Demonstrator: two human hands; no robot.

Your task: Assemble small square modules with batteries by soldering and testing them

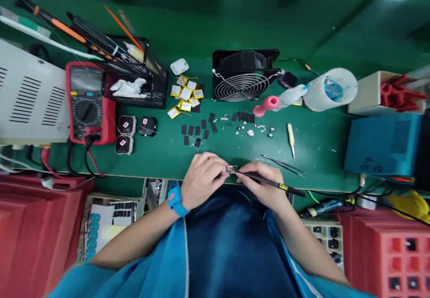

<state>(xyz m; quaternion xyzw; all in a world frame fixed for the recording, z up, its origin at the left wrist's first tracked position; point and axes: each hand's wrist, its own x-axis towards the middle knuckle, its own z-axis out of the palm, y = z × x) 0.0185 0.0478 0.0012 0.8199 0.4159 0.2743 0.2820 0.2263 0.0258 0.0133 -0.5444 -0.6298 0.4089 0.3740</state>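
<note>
My left hand (205,177), a blue strap on its wrist, pinches a small electronic part (230,169) at the bench's front edge. Its details are too small to make out. In my right hand (267,183) is a slim black pen-like tool (265,180) with a gold band, its thin tip at the small part. Dark tweezers (284,165) and a cream-handled blade tool (290,140) lie to the right. Beyond my hands are black rectangular pads (197,131), tiny loose components (250,132) and a heap of yellow-edged battery cells (186,93).
A black fan (247,76) stands at the back centre. A red multimeter (90,103), smartwatch-like cases (126,125) and a black tool holder (156,87) are left. A pink-tipped bottle (282,101), white cylinder (332,89) and blue box (379,143) are right. Red foam trays (379,253) flank me.
</note>
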